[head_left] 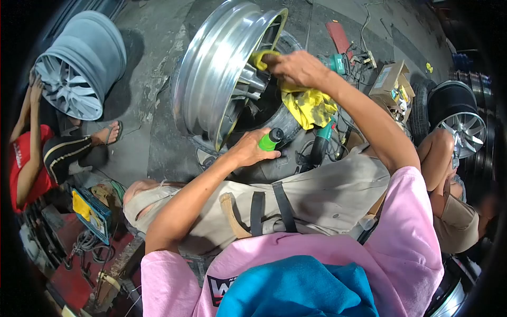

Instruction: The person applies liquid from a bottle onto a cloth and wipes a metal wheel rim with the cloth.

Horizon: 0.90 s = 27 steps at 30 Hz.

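Observation:
A polished silver wheel rim (206,79) stands on edge in front of me, over a black tire (288,119). My right hand (296,68) is closed on a yellow cloth (309,105) at the open side of the rim, near its spokes. Part of the cloth pokes out past the fingers, and its dark-smudged bulk hangs below the hand. My left hand (251,149) is wrapped round a green bottle with a black cap (270,139), just below the rim. The bottle's lower part is hidden by the hand.
Green power tools (335,63) and cables lie to the right, by a cardboard box (391,87). A grey rim (84,63) stands at left, with a person in a red shirt (31,164) holding it. Another person (449,206) sits at right beside a dark rim (457,119).

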Available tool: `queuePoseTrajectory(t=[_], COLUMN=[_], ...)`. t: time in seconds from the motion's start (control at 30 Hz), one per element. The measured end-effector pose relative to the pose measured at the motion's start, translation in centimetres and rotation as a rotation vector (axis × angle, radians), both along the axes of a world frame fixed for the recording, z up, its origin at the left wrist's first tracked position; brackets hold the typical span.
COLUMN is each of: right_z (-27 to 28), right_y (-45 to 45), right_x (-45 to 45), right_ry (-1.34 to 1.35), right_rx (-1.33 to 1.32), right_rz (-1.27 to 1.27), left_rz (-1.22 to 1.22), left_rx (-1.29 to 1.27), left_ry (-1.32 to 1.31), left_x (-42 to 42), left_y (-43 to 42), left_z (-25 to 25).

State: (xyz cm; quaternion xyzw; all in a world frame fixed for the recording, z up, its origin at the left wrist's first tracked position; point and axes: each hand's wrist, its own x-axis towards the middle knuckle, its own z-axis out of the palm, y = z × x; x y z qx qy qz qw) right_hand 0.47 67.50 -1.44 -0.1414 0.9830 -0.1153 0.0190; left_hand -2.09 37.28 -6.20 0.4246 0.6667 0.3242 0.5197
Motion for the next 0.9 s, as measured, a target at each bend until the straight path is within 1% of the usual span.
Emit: queuePoseTrajectory(t=[0.03,0.1,0.17,0.2,0.23,0.3,0.37,0.43,0.5,0.53,0.57,0.6,0.63,0.67,0.7,0.73,0.77,0.8,0.83,0.9], right_z=[-0.6,-1.7,-0.2,2.0,1.6,0.9,0.9,0.4,-1.9,-1.0,-0.2,-0.1,0.0,0.1,0.2,0.3,0.5,0.5,0.6,0.6], right_y=[-0.5,1.5,2.3,2.3,2.4,2.3,0.5,-0.6,-1.3,-1.5,-1.8,-1.9,-1.7,-1.2,-0.7,-0.3,0.0,0.0,-0.4,-1.6], right_x=[0.4,-0.6,-2.5,-3.0,-2.9,-2.3,-1.3,-1.0,-0.6,-0.6,-0.5,-0.1,0.5,0.9,1.5,2.3,3.0,3.2,2.9,1.5], right_ry=[0.079,0.099,-0.101,-0.078,-0.078,0.269,0.271,-0.02,0.051,0.046,0.04,0.041,0.062,0.082,0.077,0.048,0.023,0.026,0.002,-0.043], right_rx=[-0.047,-0.026,0.214,0.225,0.224,0.086,0.076,0.115,0.055,0.024,-0.009,-0.009,-0.116,-0.217,-0.209,-0.406,-0.603,-0.599,-0.748,-1.054], right_rz=[0.022,0.105,0.028,-0.042,-0.037,-0.13,-0.169,-0.147,-0.097,-0.091,-0.082,-0.081,-0.09,-0.095,-0.091,-0.253,-0.421,-0.43,-0.528,-0.719], left_rz=[0.009,0.004,-0.015,-0.015,-0.008,-0.012,-0.019,-0.001,-0.006,0.007,0.01,-0.043,-0.096,-0.092,-0.083,-0.082,-0.091,-0.081,-0.071,-0.086], left_rx=[0.026,0.003,-0.031,-0.02,-0.007,-0.005,0.003,0.004,0.007,0.011,0.011,-0.056,-0.121,-0.112,-0.117,-0.124,-0.118,-0.09,-0.064,-0.074], left_ry=[0.015,0.017,0.018,0.017,0.017,0.028,0.041,0.013,0.064,0.115,0.116,0.029,-0.058,-0.059,-0.008,0.041,0.038,0.067,0.099,0.102], left_x=[0.0,-0.1,0.0,0.0,-0.1,-0.1,0.0,0.0,0.3,0.4,0.0,-0.5,-0.8,-0.8,-0.7,-0.4,-0.1,0.1,0.1,0.2], left_y=[0.2,0.3,0.4,0.5,0.6,0.4,0.5,0.3,-0.1,-0.2,0.2,0.6,1.0,0.9,0.6,0.4,0.2,0.0,-0.1,0.2], left_z=[0.3,0.6,0.9,0.7,0.6,0.4,0.3,0.2,-1.5,-2.2,-0.6,1.0,2.1,1.9,1.4,0.7,-0.4,-1.4,-2.0,-1.5])
